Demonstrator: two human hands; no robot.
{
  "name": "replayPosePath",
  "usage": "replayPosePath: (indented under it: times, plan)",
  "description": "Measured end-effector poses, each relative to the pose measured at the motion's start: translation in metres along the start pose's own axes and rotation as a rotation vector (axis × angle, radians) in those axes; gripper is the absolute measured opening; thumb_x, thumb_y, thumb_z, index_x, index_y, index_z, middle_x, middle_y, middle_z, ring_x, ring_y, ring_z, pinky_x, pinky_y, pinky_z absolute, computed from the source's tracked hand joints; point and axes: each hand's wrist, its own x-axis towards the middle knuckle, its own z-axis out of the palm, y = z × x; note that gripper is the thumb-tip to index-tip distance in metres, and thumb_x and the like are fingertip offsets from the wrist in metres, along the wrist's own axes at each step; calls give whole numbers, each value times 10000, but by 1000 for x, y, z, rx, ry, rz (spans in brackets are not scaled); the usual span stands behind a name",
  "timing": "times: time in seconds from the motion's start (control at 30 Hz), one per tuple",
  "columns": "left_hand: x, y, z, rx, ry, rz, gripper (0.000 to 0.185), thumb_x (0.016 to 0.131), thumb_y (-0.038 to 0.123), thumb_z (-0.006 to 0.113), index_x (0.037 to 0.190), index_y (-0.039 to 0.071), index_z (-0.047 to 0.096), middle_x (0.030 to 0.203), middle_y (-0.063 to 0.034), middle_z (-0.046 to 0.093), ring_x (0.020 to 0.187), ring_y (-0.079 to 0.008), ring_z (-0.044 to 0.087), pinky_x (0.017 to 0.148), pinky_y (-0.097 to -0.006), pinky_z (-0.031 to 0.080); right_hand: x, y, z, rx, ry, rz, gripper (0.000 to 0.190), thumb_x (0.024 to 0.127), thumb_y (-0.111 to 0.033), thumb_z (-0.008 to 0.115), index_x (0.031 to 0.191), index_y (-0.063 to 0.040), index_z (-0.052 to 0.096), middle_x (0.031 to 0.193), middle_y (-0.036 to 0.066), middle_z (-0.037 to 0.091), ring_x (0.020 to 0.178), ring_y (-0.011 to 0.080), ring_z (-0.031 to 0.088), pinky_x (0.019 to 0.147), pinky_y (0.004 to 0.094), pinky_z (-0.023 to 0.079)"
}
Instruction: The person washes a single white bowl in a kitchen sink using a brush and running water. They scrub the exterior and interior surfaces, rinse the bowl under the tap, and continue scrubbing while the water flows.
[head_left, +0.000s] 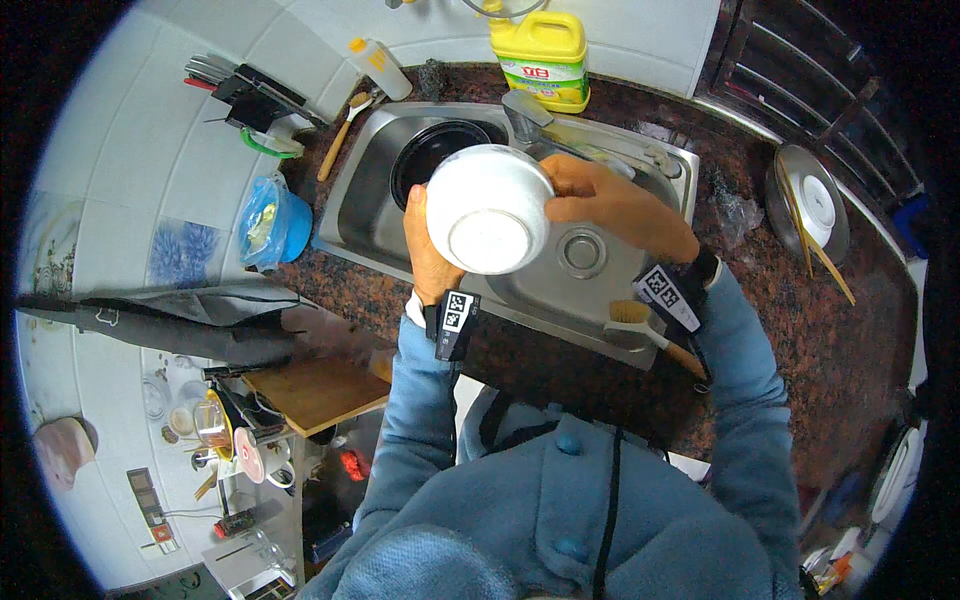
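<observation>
A white bowl (480, 196) is held over the stainless-steel double sink (360, 234), tipped so that its foot ring faces me. My left hand (432, 251) grips the bowl's left side. On its right side, the fingers of my right hand (619, 204) press against the wall near the rim; their tips are partly hidden. The inside of the bowl is out of sight. Behind it, a black round vessel (420, 154) sits in the left basin. Below my right hand is the drain strainer (582, 253) of the right basin. The faucet (526, 118) stands at the sink's back edge.
A dish brush (631, 315) lies across the sink's front right edge. Behind the sink stand a yellow detergent jug (541, 64) and a white bottle (382, 69). On the right counter is a metal bowl (785, 180) with chopsticks (825, 262). A lined blue bin (297, 225) stands left.
</observation>
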Motion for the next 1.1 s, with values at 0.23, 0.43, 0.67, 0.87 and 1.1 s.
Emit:
replayPosePath:
  times: [0.23,0.43,0.67,0.87,1.1]
  plan:
    - [3,-27,1,-715,25,-266,456,918,375,429,1192,17,495,1152,-153,563,1024,-256,571,872,-395,488,21,6,-2,-48,88,26,421,882,-362,518,1034,28,572,897,37,589,790,81,514,695,218,410]
    - [14,-52,-17,-828,-3,-293,389,918,255,454,1228,21,457,1186,-157,547,1064,-269,559,894,-421,488,10,20,35,122,275,12,436,878,-363,541,1063,30,575,933,60,604,877,108,530,745,242,415]
    - [9,-51,-16,-883,-87,-332,397,920,276,443,1240,41,456,1209,-157,537,1103,-274,537,947,-438,446,17,32,7,64,260,116,431,878,-375,551,1064,12,583,902,39,615,854,96,528,740,240,410]
    - [12,-51,-11,24,-2,90,403,924,292,436,1238,41,459,1218,-152,532,1110,-274,531,953,-442,441,14,31,41,132,371,-68,375,899,-366,523,950,-8,619,806,-12,578,738,63,501,648,222,395]
    - [4,-49,-5,-837,84,-319,390,896,225,504,1231,28,462,1212,-139,538,1102,-243,535,923,-390,451,18,30,17,217,245,41,342,867,-298,586,1021,7,602,940,54,627,901,108,560,780,252,439]
